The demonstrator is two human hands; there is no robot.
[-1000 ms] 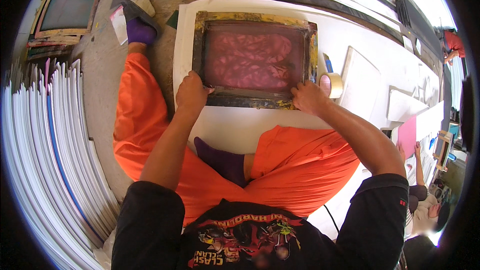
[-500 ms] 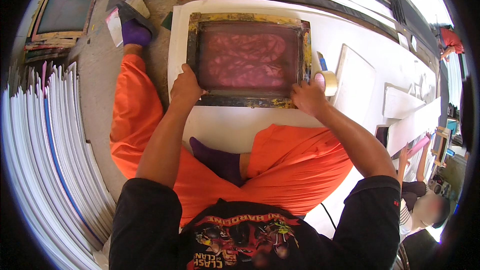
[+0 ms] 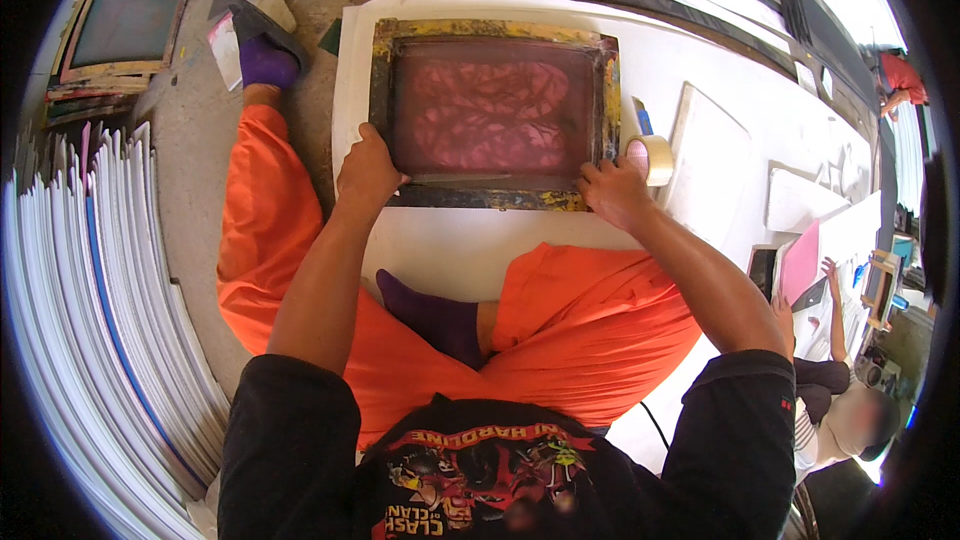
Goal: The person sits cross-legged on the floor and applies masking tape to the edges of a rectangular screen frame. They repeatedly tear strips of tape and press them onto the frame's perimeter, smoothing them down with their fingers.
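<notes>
Both hands clamp the near rail of a wooden printing screen (image 3: 495, 112); the left hand (image 3: 367, 170) closes over its corner at about 7 o'clock of the frame, fingers curled onto the rail, and the right hand (image 3: 612, 192) grips the opposite corner at about 5 o'clock, fingertips on the paint-crusted wood; the screen lies flat toward 12 o'clock in the view, its mesh stained deep red, its border smeared yellow and black; it rests on a wide white sheet (image 3: 470, 240) spread over a low surface that runs off toward 2 o'clock; a roll of tape (image 3: 650, 158) sits just beside the screen's right edge, at 3 o'clock of it, with a blue marker-like thing (image 3: 643, 118) just behind; the grey concrete floor (image 3: 195, 155) shows at 9 o'clock, and leaning white boards (image 3: 90, 320) fan along the edge from 8 to 10 o'clock; another framed screen (image 3: 120, 30) lies at 10 o'clock; both forearms reach forward from the lower edge, over crossed legs in orange trousers (image 3: 590, 330) and purple socks (image 3: 435, 315); a second person (image 3: 850, 410) sits at 4 o'clock
</notes>
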